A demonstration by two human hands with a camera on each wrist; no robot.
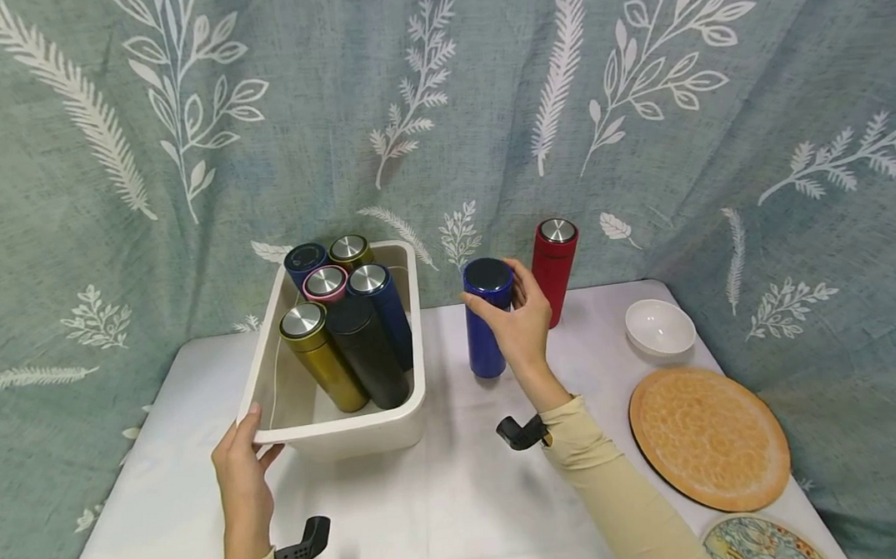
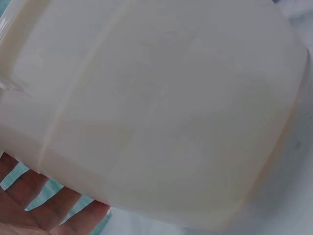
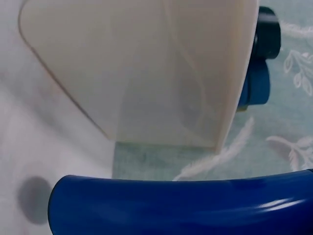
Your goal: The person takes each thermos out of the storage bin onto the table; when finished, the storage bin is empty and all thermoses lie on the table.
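My left hand [image 1: 244,476] grips the front left corner of a white bin [image 1: 350,438], thumb over the rim; its fingers [image 2: 54,203] show along the bin's wall in the left wrist view. Inside the bin several thermos bottles stand or lean, among them a gold one [image 1: 324,360], a black one [image 1: 369,354], a dark blue one [image 1: 389,315] and a pink-rimmed one [image 1: 325,282]. My right hand [image 1: 521,318] holds a shiny blue thermos bottle [image 1: 485,336] near its dark lid, right of the bin. In the right wrist view a shadow lies slightly apart from that bottle's base.
Behind my right hand a red thermos bottle [image 1: 555,271] stands upright. To the right are a white bowl [image 1: 660,327], a round tan mat [image 1: 710,435] and a patterned round piece [image 1: 760,543] at the table's edge. A leaf-patterned curtain [image 1: 486,128] hangs behind.
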